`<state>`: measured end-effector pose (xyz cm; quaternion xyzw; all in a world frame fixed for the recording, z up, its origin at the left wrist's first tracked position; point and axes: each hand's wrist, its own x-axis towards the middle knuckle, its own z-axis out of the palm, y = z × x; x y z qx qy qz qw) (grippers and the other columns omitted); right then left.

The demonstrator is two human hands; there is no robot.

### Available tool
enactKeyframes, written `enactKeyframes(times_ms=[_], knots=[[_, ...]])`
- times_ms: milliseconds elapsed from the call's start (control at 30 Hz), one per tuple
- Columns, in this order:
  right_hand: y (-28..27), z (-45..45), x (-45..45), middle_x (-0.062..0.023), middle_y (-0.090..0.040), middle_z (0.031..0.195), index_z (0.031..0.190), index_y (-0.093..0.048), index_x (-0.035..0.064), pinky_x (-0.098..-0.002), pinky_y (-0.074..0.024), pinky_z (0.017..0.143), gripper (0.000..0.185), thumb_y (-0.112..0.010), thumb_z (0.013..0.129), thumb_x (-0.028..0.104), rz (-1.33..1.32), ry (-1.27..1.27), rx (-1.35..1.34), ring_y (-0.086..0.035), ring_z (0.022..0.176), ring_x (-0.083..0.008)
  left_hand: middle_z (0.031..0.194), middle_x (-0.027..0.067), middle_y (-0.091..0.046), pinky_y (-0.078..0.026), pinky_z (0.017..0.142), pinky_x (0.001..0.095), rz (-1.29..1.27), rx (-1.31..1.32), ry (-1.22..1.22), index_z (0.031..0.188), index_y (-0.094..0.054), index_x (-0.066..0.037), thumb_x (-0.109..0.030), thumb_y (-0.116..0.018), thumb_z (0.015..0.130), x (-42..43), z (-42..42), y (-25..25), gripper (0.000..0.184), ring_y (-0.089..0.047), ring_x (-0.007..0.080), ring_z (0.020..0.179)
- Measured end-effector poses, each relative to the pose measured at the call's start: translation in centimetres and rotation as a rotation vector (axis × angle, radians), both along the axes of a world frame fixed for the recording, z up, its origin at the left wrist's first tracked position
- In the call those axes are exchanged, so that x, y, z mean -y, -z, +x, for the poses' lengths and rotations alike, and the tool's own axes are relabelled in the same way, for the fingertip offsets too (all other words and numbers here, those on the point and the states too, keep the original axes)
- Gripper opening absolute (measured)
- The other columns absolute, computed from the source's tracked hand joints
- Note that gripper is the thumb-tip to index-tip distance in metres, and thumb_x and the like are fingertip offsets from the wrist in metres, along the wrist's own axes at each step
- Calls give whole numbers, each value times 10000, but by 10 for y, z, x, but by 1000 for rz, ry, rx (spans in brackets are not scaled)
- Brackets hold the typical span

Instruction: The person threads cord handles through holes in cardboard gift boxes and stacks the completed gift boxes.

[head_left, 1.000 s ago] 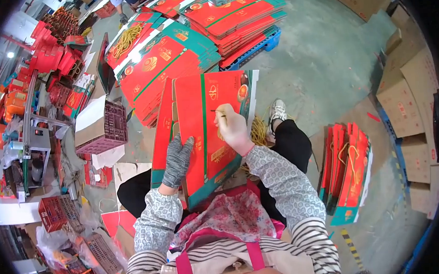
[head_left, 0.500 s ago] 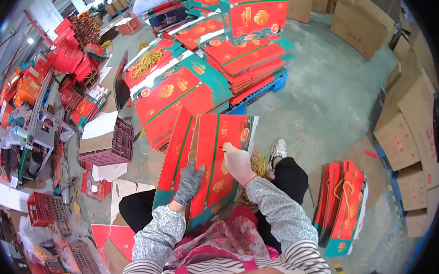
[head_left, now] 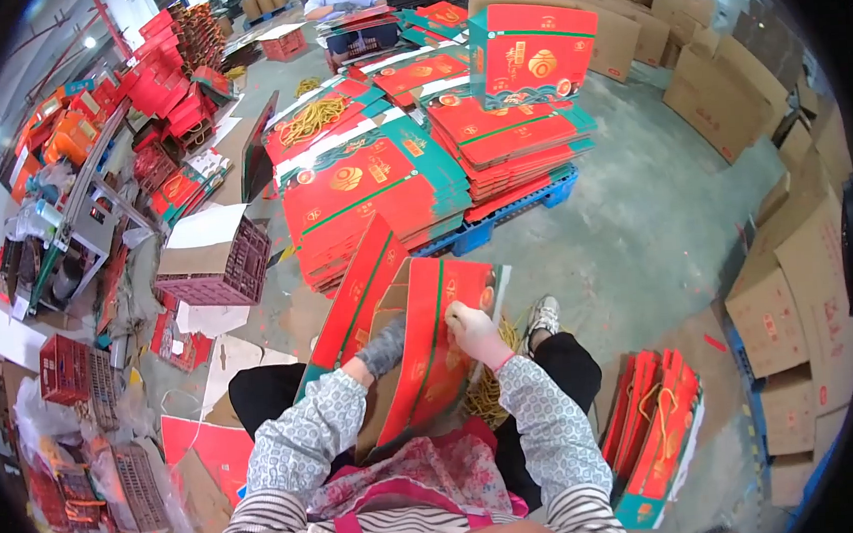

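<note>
A red and green gift box (head_left: pixel 433 363) of printed cardboard stands partly opened between my knees, its back panel (head_left: pixel 358 287) tilted away from the front one. My left hand (head_left: pixel 383 347), in a grey glove, reaches inside between the panels; its fingers are hidden behind the front panel. In a white glove, my right hand (head_left: pixel 476 332) is closed in a pinch against the outside of the front panel, near its upper part. Whatever the pinch holds is too small to make out. Yellow cords (head_left: pixel 488 396) lie in a bundle just below my right hand.
Flat red boxes (head_left: pixel 365 188) are stacked ahead on a blue pallet (head_left: pixel 511 218). Several boxes with cord handles (head_left: pixel 656 428) stand at my right. A purple crate (head_left: pixel 216 260) sits to the left, brown cartons (head_left: pixel 781 315) line the right, and another person (head_left: pixel 346 2) sits beyond the stacks.
My left hand has gone from the front panel's outer face to inside the box, and the panels have spread apart. My right hand has moved against the front panel. The view has shifted slightly.
</note>
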<state>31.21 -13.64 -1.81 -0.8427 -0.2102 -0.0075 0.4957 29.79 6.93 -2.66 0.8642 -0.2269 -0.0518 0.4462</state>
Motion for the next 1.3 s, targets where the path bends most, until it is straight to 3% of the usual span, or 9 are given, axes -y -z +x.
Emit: enactKeyframes(times_ms=[100, 167, 233, 333, 500, 833, 900, 1100, 1300], knots=[[11, 2, 5, -131, -566, 655, 821, -504, 30, -348, -465, 575, 59, -528, 848, 77, 24, -14, -58, -609, 631, -266, 1042, 152, -623, -468, 827, 363, -219, -217, 24, 1083, -590, -65, -162, -590, 809, 8, 16, 22, 291, -597, 273, 960], [6, 1, 8, -129, -569, 659, 817, -500, 30, -336, -465, 569, 61, -527, 851, 73, 18, -15, -48, -608, 626, -248, 1052, 169, -613, -465, 830, 363, 88, 173, 75, 1076, -589, -61, -137, -585, 800, 11, 22, 30, 287, -588, 300, 960], [1, 1, 8, -128, -573, 665, 813, -501, 29, -329, -466, 569, 71, -528, 857, 78, 142, -48, -147, -606, 622, -234, 1060, 156, -614, -464, 825, 369, 2, 180, 104, 1072, -583, -45, -125, -564, 819, 10, 26, 36, 266, -585, 302, 965], [9, 3, 5, -125, -574, 660, 817, -512, 26, -332, -469, 571, 75, -532, 859, 84, 246, -64, -254, -610, 625, -230, 1055, 153, -617, -464, 818, 374, -251, -135, 39, 1062, -583, -36, -122, -546, 832, 11, 25, 37, 248, -586, 303, 955], [8, -8, -3, -160, -598, 688, 845, -545, 23, -361, -473, 584, 73, -557, 845, 95, 34, 109, -86, -628, 670, -282, 1017, 155, -630, -464, 810, 372, 108, 154, -18, 1022, -599, -23, -132, -551, 839, 10, 18, 24, 218, -592, 286, 936], [8, -8, -3, -190, -605, 721, 851, -571, 48, -438, -457, 632, 117, -552, 847, 163, 62, 144, -4, -605, 726, -359, 1003, 130, -633, -465, 812, 356, -47, 196, -35, 1026, -600, -27, -96, -545, 840, 6, 25, 60, 206, -589, 254, 909], [8, -9, -2, -192, -605, 723, 855, -573, 45, -435, -457, 630, 118, -550, 848, 160, 61, 131, -17, -605, 725, -358, 1009, 201, -612, -448, 825, 400, -240, 6, -18, 1013, -608, -38, -202, -529, 828, 10, 25, 52, 260, -573, 330, 950], [2, -7, -1, -165, -615, 734, 851, -596, 27, -368, -476, 619, 94, -576, 821, 114, 61, 134, -68, -623, 703, -312, 1014, 186, -618, -449, 820, 390, -205, -215, -99, 1010, -607, -51, -199, -526, 841, 11, 33, 64, 239, -576, 315, 953], [-2, -15, -6, -158, -616, 722, 858, -604, 32, -361, -482, 623, 98, -580, 814, 116, 87, 220, -31, -628, 692, -289, 1026, 176, -617, -451, 824, 386, -84, -49, -47, 1065, -580, -50, -213, -539, 840, 18, 30, 46, 281, -570, 320, 974]])
